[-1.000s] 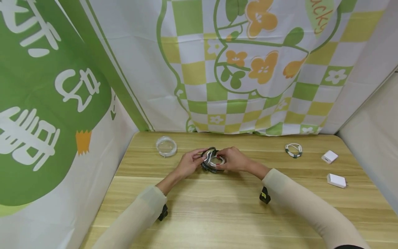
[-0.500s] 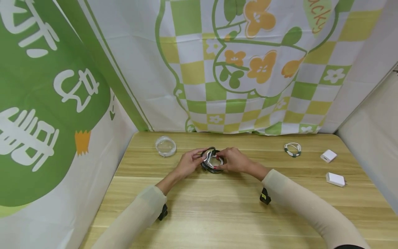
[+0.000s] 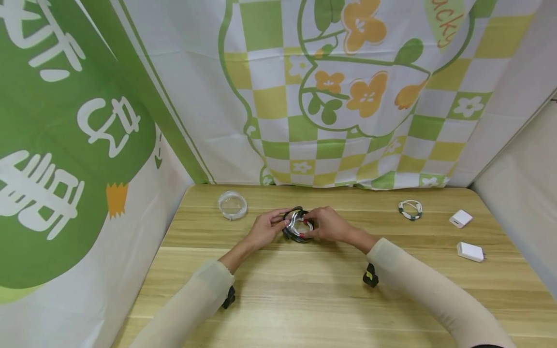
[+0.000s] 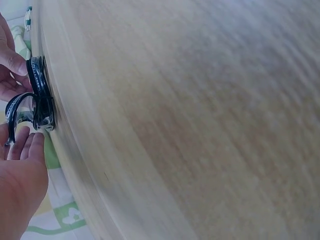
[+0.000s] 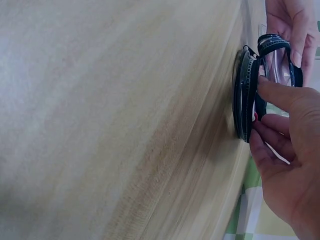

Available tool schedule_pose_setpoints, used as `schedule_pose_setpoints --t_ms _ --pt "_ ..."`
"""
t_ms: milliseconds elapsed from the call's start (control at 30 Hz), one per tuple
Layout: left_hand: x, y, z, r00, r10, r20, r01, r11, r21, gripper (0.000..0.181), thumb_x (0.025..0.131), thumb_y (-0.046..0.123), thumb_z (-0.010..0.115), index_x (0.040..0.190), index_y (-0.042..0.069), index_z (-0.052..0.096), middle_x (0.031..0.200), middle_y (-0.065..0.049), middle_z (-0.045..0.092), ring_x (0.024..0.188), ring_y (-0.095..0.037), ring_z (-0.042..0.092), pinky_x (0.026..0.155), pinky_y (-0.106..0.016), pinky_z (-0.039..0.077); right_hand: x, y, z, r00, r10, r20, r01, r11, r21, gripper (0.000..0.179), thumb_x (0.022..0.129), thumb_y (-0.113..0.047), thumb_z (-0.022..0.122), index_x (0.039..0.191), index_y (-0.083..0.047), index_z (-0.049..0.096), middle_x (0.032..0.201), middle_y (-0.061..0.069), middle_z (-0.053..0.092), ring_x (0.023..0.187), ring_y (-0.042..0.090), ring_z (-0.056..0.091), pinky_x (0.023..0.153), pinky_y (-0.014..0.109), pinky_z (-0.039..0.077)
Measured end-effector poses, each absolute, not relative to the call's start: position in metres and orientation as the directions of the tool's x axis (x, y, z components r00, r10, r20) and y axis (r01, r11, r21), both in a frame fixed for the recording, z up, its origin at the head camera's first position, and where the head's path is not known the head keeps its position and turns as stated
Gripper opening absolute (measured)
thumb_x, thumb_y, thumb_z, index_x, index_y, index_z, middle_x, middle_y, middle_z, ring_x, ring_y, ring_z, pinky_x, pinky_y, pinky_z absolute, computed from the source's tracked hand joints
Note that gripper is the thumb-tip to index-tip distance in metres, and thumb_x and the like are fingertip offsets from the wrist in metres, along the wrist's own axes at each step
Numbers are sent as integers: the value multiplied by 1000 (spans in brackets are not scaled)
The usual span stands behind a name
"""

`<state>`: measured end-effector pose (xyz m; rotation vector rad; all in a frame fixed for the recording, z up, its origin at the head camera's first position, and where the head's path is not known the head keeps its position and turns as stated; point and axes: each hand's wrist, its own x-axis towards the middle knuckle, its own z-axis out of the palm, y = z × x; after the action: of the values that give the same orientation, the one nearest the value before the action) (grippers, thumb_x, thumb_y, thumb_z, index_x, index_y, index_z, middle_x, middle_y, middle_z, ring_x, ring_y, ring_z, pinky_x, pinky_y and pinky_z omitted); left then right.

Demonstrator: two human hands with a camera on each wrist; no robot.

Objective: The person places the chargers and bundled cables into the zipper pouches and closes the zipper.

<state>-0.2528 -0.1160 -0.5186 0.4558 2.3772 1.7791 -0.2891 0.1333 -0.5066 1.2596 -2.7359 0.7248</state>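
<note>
A small round clear zip pouch with black edging point(image 3: 287, 234) lies on the table between both hands. Its clear flap is bent up toward the left, as the right wrist view shows. Between thumb and fingers my left hand point(image 3: 264, 229) holds this flap point(image 5: 281, 65). Inside the pouch sits a coiled white cable point(image 3: 294, 231) with red ties. My right hand point(image 3: 327, 224) pinches at the coil's right side, its fingertips at the pouch opening point(image 5: 257, 95). Part of the coil is hidden behind those fingers.
At the back left lies a clear round coil or case point(image 3: 232, 205). To the right are a white cable coil with dark ties point(image 3: 410, 210) and two white charger plugs, one farther back point(image 3: 461, 219) and one nearer point(image 3: 471, 252). A patterned cloth point(image 3: 300, 150) hangs behind the wooden table point(image 3: 296, 299).
Both hands stay at the pouch in nearly the same place. The white coil and the raised flap have shifted only slightly between the fingers.
</note>
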Motion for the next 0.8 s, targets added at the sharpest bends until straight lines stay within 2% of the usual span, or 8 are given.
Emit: schedule_pose_setpoints --t_ms 67,167,333,467,633,800 --pt "-254 -116 -519 -942 326 77 164 249 955 43 104 5 68 146 3 63 133 -19 71 128 -33 67 100 -25 57 -289 135 -507 -686 -694 216 -708 570 -417 43 82 -24 93 114 1 79 108 12 80 98 25 75 86 42 62" --pt "-254 -115 -518 -942 326 74 162 253 954 42 104 5 67 146 4 63 133 -18 71 128 -32 67 100 -24 57 -289 136 -507 -699 -683 211 -695 581 -423 46 82 -22 93 118 3 78 112 14 79 106 29 75 90 43 63" --pt "-253 -113 -515 -944 322 64 156 269 950 42 104 6 67 146 5 63 134 -18 71 127 -30 68 90 -19 57 -286 133 -508 -665 -710 230 -737 575 -356 46 84 -26 93 117 3 78 112 14 79 104 28 75 91 43 62" --pt "-252 -111 -515 -948 311 68 157 273 949 42 104 5 67 145 4 64 134 -19 71 127 -31 68 91 -20 58 -283 132 -511 -639 -721 270 -767 571 -292 44 83 -27 93 113 2 78 110 13 79 102 29 75 91 44 62" --pt "-252 -109 -514 -951 301 74 162 279 947 41 104 5 67 145 4 64 133 -19 72 127 -31 68 93 -22 59 -281 133 -513 -653 -701 286 -756 586 -290 46 83 -27 93 115 2 78 112 13 79 103 29 75 92 45 62" --pt "-253 -107 -515 -949 305 78 167 277 946 41 104 5 67 145 4 64 133 -19 71 127 -32 68 95 -25 60 -280 138 -513 -659 -684 313 -750 564 -346 47 83 -23 93 117 4 77 114 16 78 106 31 74 93 48 62"
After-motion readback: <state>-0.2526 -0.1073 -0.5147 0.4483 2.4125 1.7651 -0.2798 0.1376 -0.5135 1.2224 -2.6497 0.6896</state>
